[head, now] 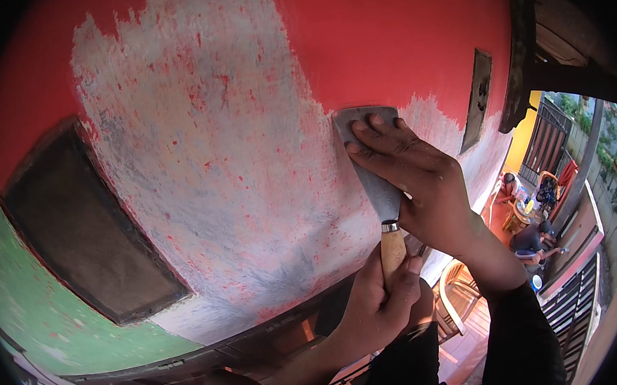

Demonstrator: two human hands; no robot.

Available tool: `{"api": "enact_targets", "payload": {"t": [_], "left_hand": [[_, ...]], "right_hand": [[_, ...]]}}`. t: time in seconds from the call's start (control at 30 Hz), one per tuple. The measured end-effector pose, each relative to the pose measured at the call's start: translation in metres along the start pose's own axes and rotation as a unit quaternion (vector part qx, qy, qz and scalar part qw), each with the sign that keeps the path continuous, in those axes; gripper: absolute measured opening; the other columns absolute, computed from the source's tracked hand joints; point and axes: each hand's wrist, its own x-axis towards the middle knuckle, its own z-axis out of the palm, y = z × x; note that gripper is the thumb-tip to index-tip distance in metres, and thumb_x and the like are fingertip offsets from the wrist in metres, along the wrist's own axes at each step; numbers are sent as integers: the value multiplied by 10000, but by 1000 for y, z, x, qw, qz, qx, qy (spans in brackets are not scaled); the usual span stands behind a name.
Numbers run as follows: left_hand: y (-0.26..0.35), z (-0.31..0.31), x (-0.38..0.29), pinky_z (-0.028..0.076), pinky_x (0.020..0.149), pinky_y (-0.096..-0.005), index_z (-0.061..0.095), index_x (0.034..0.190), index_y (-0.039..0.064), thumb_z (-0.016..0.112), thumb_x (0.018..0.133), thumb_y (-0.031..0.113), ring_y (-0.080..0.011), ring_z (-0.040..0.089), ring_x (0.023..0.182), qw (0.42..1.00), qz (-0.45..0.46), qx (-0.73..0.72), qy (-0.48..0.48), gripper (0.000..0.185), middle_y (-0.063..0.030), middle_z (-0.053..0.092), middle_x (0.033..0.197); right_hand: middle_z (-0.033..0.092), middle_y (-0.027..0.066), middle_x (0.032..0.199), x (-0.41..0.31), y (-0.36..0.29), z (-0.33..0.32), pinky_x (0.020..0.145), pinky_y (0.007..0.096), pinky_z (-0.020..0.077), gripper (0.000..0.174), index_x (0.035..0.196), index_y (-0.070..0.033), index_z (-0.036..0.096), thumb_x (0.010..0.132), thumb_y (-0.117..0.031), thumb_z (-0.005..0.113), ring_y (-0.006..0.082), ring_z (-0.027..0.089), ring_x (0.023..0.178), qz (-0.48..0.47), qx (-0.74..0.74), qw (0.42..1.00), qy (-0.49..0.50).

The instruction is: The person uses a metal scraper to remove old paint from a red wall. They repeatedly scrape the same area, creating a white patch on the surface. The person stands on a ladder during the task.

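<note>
A scraper with a wide metal blade [381, 190] and a wooden handle [393, 251] lies against a wall whose red paint [394, 36] is partly gone. Closed around the handle is my left hand [380, 300], low in the middle. My right hand [426, 184] rests on the blade, its spread fingertips on the metal near the top edge. That edge touches the lower border of the red paint. Left of the blade a large whitish, scraped patch [231, 160] shows red flecks.
Dark framed panels are set into the wall at left [90, 224] and right [477, 100]. Below runs a dark wooden frame [161, 382]. A wooden chair [453, 300] stands at lower right; beyond it two people [532, 241] crouch or sit near a small round table. Dark beams hang at upper right.
</note>
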Motion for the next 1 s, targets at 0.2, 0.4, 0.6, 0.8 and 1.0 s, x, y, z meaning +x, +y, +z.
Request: {"api": "enact_targets", "payload": {"t": [0.2, 0.4, 0.6, 0.8, 1.0], "left_hand": [[6, -3, 2, 369, 571, -236, 479, 1088, 37, 498, 1141, 241, -35, 446, 639, 999, 17, 41, 12, 212, 26, 484, 725], [14, -4, 0, 382, 581, -246, 483, 1082, 30, 501, 1141, 244, -45, 445, 633, 999, -2, 30, 13, 223, 9, 494, 715], [16, -8, -4, 387, 586, -249, 497, 1084, 20, 498, 1140, 227, -52, 448, 629, 999, 23, 45, 20, 215, 3, 506, 721], [25, -14, 4, 375, 575, -249, 498, 1053, 32, 506, 1140, 265, -54, 457, 622, 994, 7, 104, 44, 249, 5, 501, 712], [-12, -37, -36, 387, 635, -243, 513, 1088, 46, 546, 1127, 264, -49, 458, 708, 998, -36, 55, 9, 224, 20, 503, 801]], "right_hand": [[680, 156, 1412, 11, -4, 0, 1239, 532, 390, 634, 1332, -88, 734, 718, 67, 759, 343, 571, 1412, -53, -11, 998, 10], [679, 158, 1412, 7, -2, 5, 1241, 523, 392, 629, 1339, -84, 728, 727, 61, 759, 330, 569, 1415, -52, -8, 999, -5], [672, 180, 1417, 7, -7, 9, 1243, 529, 387, 626, 1321, -66, 736, 716, 96, 738, 323, 565, 1421, -61, -6, 998, 24], [660, 141, 1449, 16, -12, 13, 1236, 515, 406, 626, 1330, -78, 731, 739, 126, 703, 334, 561, 1426, -34, 7, 999, 24], [465, 192, 1633, -59, 11, 28, 1259, 632, 281, 745, 1445, -87, 623, 726, 94, 696, 445, 384, 1540, -78, -16, 996, 32]]}}
